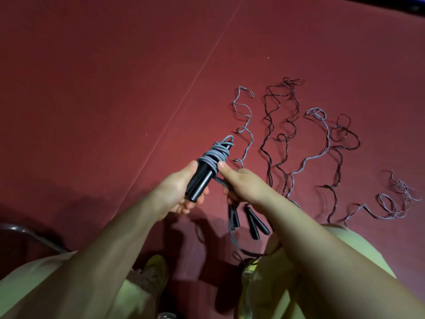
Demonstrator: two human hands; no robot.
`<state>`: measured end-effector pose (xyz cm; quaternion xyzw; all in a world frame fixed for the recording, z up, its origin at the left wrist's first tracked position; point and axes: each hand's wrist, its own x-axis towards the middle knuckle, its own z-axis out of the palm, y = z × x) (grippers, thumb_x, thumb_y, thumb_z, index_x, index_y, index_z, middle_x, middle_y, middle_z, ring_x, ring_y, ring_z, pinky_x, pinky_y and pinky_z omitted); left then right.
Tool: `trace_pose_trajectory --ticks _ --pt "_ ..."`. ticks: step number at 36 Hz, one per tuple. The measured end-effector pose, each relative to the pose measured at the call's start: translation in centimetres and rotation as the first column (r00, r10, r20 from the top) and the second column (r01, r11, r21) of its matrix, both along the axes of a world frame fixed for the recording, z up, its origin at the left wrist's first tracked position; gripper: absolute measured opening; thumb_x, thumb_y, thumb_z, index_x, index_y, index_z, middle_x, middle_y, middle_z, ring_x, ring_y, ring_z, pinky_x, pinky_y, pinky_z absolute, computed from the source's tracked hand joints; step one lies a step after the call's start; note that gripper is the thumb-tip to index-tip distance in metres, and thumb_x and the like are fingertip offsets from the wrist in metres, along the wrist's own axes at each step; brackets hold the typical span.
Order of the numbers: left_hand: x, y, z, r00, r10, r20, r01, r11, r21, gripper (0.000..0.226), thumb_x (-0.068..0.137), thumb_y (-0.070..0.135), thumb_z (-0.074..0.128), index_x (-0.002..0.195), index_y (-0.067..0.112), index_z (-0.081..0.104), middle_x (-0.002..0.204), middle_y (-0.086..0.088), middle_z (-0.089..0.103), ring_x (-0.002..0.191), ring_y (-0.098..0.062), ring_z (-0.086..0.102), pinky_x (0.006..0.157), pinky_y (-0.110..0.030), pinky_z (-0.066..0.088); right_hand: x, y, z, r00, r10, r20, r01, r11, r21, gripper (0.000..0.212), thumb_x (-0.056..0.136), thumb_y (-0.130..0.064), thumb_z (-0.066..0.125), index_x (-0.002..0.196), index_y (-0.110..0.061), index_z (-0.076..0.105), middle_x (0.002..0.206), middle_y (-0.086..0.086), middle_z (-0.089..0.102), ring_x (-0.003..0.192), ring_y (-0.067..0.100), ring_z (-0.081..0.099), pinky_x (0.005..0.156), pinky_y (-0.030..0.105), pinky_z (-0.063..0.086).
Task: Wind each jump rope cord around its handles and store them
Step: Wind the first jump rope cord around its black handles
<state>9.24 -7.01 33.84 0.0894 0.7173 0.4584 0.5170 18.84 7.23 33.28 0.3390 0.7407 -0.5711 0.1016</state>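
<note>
At the bottom of the frame are my knees and my yellow-green shoes (154,270), planted on the red floor (96,84). Just above them, a slack loop of grey cord (232,236) hangs down from my right hand toward my right shoe. That loop is the first risk: if it catches under the shoe or on a lace, the next pull will drag against the wrap.

In the middle of the frame my left hand (177,192) grips the pair of black handles (199,180) by their lower ends, fingers curled underneath. My right hand (243,183) pinches the cord just beside the handles, thumb pointing up at the grey coils (212,157) already wound around their upper half. The coils look uneven and a loop sticks out at the top, so I judge they could slide off that end if I let the tension drop or loosen my left grip.

Below my right wrist two more pairs of black handles (253,221) lie on the floor, close to the hanging cord. The working cord could hook one and drag it along.

Farther off, toward the right of the frame, the unwound ropes (285,134), grey and dark, lie in wavy lines side by side, some crossing. Pulling one up carelessly could tangle it with its neighbour.
</note>
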Motion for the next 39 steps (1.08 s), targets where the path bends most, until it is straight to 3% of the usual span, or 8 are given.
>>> trace_pose_trajectory --ticks 11,17,23,26,29,32,35,39 --pt "-0.6 0.2 0.4 0.865 -0.142 -0.481 0.056 0.981 -0.188 0.052 0.097 0.051 0.033 0.081 0.011 0.062 0.07 0.0 0.058 0.069 -0.021 0.053 0.077 -0.035 0.047 -0.3 -0.7 0.1 0.995 -0.076 -0.064 0.056 0.963 -0.263 0.055 0.096 -0.056 0.039 0.069 -0.01 0.051 0.045 -0.005 0.025 0.039 0.013 0.024 0.052 0.027 0.031" --pt "-0.5 -0.1 0.4 0.765 -0.236 -0.599 0.067 0.954 -0.291 0.04 0.087 0.059 0.05 0.09 0.019 0.057 0.08 0.006 0.056 0.078 -0.017 0.053 0.06 -0.031 0.035 0.0 -1.0 0.0 0.997 -0.035 -0.07 0.018 0.972 -0.234 0.063 0.085 -0.072 0.044 0.075 -0.011 0.056 0.055 -0.004 0.025 0.046 0.012 0.021 0.045 0.023 0.02" --pt "-0.2 -0.2 0.6 0.763 -0.172 -0.624 0.065 0.98 -0.19 0.034 0.079 0.05 0.066 0.087 0.018 0.058 0.083 0.004 0.058 0.07 -0.009 0.052 0.057 -0.024 0.035 -0.2 -0.9 0.1 0.988 -0.083 -0.133 0.041 0.957 -0.288 0.044 0.086 -0.056 0.052 0.063 -0.018 0.053 0.057 -0.002 0.02 0.049 0.012 0.015 0.05 0.029 0.009" --pt "-0.4 -0.3 0.5 0.901 -0.168 -0.4 0.148 0.986 -0.08 0.032 0.079 0.048 0.069 0.081 0.018 0.057 0.074 0.005 0.056 0.068 -0.012 0.051 0.065 -0.027 0.039 -0.1 -0.9 0.1 0.977 -0.095 -0.189 0.035 0.954 -0.297 0.04 0.077 -0.049 0.05 0.048 -0.023 0.046 0.056 -0.001 0.018 0.049 0.012 0.013 0.051 0.032 0.006" --pt "0.0 -0.5 1.0 0.991 -0.129 0.044 0.127 0.991 0.047 0.05 0.075 0.065 0.053 0.092 0.02 0.064 0.083 -0.002 0.068 0.074 -0.016 0.064 0.08 -0.036 0.048 0.0 -0.7 0.2 0.959 -0.087 -0.27 -0.003 0.948 -0.318 0.03 0.073 -0.04 0.051 0.056 -0.023 0.033 0.054 -0.003 0.019 0.049 0.011 0.013 0.054 0.037 0.004" --pt "0.0 -0.8 1.2 0.879 -0.214 0.426 0.128 0.967 0.222 0.08 0.074 0.075 0.029 0.1 0.01 0.068 0.093 -0.016 0.071 0.082 -0.028 0.069 0.079 -0.043 0.051 0.2 -0.5 0.1 0.939 -0.024 -0.342 -0.099 0.936 -0.339 0.041 0.062 -0.048 0.053 0.064 -0.01 0.038 0.053 -0.001 0.024 0.05 0.013 0.017 0.051 0.033 0.012" --pt "0.4 -1.1 1.0 0.712 -0.341 0.614 0.075 0.906 0.416 0.091 0.077 0.078 0.023 0.102 0.005 0.071 0.089 -0.016 0.07 0.078 -0.029 0.069 0.076 -0.044 0.055 0.4 -0.4 0.0 0.935 -0.039 -0.354 -0.114 0.908 -0.403 0.082 0.061 -0.051 0.052 0.095 0.023 0.046 0.055 -0.001 0.029 0.055 0.016 0.023 0.056 0.037 0.014" --pt "1.1 -0.9 1.6 0.654 -0.304 0.693 -0.027 0.906 0.423 0.078 0.082 0.074 0.027 0.087 0.009 0.07 0.063 -0.001 0.054 0.047 -0.015 0.052 0.06 -0.034 0.056 0.3 -0.5 0.8 0.914 0.007 -0.406 -0.174 0.91 -0.376 0.064 0.065 -0.057 0.054 0.09 0.002 0.053 0.05 0.007 0.032 0.05 0.014 0.022 0.051 0.031 0.017"
